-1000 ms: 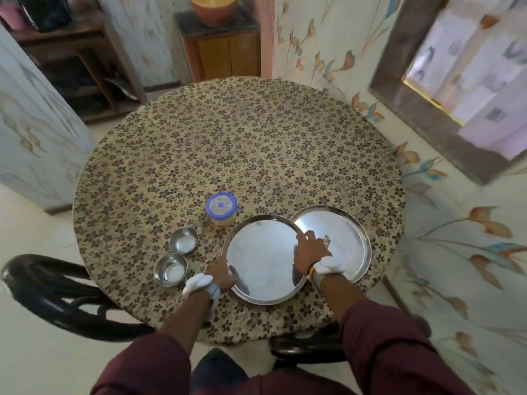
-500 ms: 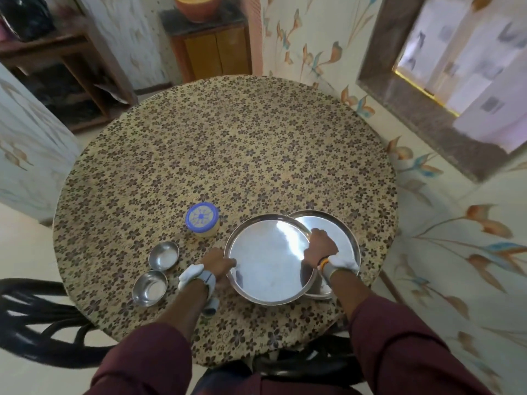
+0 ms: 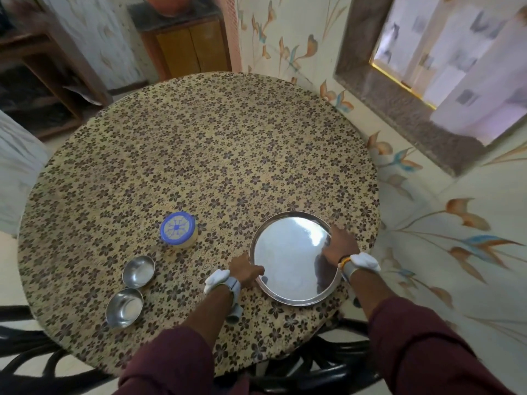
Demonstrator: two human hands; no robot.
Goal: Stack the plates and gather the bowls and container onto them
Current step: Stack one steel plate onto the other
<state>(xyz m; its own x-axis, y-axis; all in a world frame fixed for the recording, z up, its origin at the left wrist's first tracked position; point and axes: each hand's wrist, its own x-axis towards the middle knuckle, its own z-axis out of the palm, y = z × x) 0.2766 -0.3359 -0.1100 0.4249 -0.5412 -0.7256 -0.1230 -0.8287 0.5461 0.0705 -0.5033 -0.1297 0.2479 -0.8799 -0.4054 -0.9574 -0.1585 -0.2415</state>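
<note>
Both hands, left (image 3: 245,271) and right (image 3: 339,246), grip the top plate (image 3: 293,255) rim; centre it, then fetch bowls (image 3: 138,271) left of it.

The top plate (image 3: 293,258) covers whatever lies under it, so a second plate cannot be seen. The fingertips of the left hand (image 3: 245,272) seem to be tucked under its rim. The orange pot (image 3: 166,4) is cut off at the top edge. The shelves (image 3: 37,81) are blurry.

glossy metal plate (image 3: 288,260) and bowls (image 3: 139,271); matt floral cloth (image 3: 199,155) on table.
</note>
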